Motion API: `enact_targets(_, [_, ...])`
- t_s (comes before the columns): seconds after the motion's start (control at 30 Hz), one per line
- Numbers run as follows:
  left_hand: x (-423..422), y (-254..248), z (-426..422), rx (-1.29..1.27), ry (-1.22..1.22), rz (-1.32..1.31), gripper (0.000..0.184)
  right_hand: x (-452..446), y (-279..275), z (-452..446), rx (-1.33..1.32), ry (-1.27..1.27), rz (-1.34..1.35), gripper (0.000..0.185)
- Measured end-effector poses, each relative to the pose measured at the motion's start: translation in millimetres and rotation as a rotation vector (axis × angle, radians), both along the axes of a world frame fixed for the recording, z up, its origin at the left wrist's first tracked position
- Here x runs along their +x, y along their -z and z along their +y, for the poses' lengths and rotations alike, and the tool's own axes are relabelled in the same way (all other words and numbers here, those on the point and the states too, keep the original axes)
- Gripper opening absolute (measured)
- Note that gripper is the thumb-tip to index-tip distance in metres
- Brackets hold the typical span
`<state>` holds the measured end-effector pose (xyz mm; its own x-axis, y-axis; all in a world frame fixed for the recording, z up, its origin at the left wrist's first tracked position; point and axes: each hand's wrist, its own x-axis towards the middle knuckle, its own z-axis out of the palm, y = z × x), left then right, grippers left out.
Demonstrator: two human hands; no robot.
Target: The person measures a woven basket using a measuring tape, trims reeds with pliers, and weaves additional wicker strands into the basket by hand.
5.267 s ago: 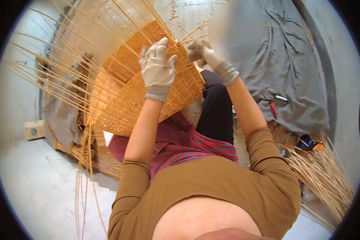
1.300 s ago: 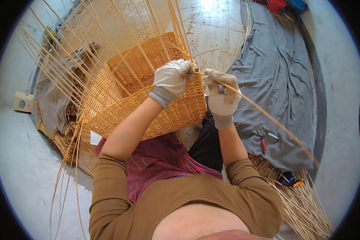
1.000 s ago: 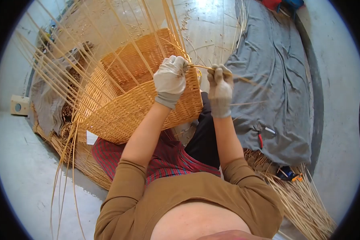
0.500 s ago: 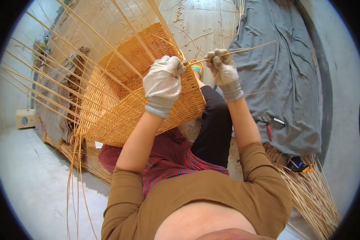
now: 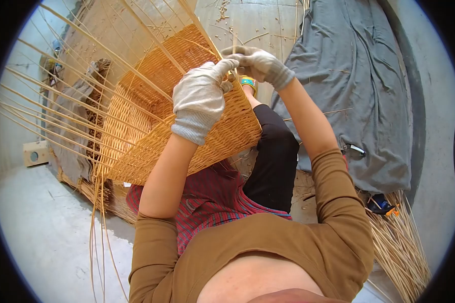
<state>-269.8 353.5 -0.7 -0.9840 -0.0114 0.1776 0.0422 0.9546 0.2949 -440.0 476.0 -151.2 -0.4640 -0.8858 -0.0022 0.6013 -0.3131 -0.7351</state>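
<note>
A woven wicker basket (image 5: 222, 131) rests tilted against my lap, with long upright stakes (image 5: 108, 50) fanning out to the upper left. My left hand (image 5: 198, 96), in a whitish knit glove, is closed at the basket's near right corner, its thumb stretched toward the other hand. Also gloved, my right hand (image 5: 258, 64) meets it there, fingers bent around a thin wicker rod (image 5: 234, 43) whose free end points up and away. The fingertips of both hands overlap, so the rod's path at the corner is partly hidden.
Grey cloth (image 5: 359, 96) covers a long heap on the right, with pruning shears (image 5: 356, 150) on it. Below lies a bundle of loose rods (image 5: 399, 247). More covered rods (image 5: 98, 101) lie at the left. Several offcuts (image 5: 222, 12) are scattered on the floor ahead.
My right hand has moved left to the basket corner, beside my left hand. The rod's free end has swung from pointing right to pointing away. My left hand has shifted slightly left.
</note>
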Motion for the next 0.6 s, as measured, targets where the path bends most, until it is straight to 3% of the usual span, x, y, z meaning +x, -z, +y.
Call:
enact_targets(0.1, [-5,9,-8,0.146,-0.004,-0.129,0.04,-19,-10,-16,-0.047,-0.173,0.047,0.047])
enact_targets(0.17, [-4,-4,-3,0.042,0.003,-0.132,0.04,-22,-25,-20,0.061,-0.115,0.326,0.046])
enact_targets(0.23, [-4,-9,0,-0.065,0.014,-0.128,0.04,-18,-44,-20,-0.048,-0.107,0.382,0.044])
enact_targets(0.3, [-5,-10,-3,-0.135,-0.007,-0.142,0.036,-8,-59,-20,-0.16,0.053,0.618,0.042])
enact_targets(0.37, [-5,-9,-6,-0.085,-0.006,-0.141,0.034,-8,-62,-23,-0.161,-0.003,0.7,0.042])
enact_targets(0.43, [-6,-3,-10,-0.036,-0.003,-0.141,0.031,5,-64,-28,-0.215,0.154,0.761,0.049])
enact_targets(0.47, [-8,5,-13,0.004,0.014,-0.156,0.029,15,-71,-30,-0.105,0.172,0.869,0.06])
enact_targets(0.5, [-10,11,-16,0.045,0.03,-0.174,0.027,15,-80,-33,-0.107,0.163,0.871,0.06])
enact_targets(0.6, [-13,13,-17,-0.003,-0.01,-0.25,0.029,13,-96,-38,0.201,0.089,1.207,0.075])
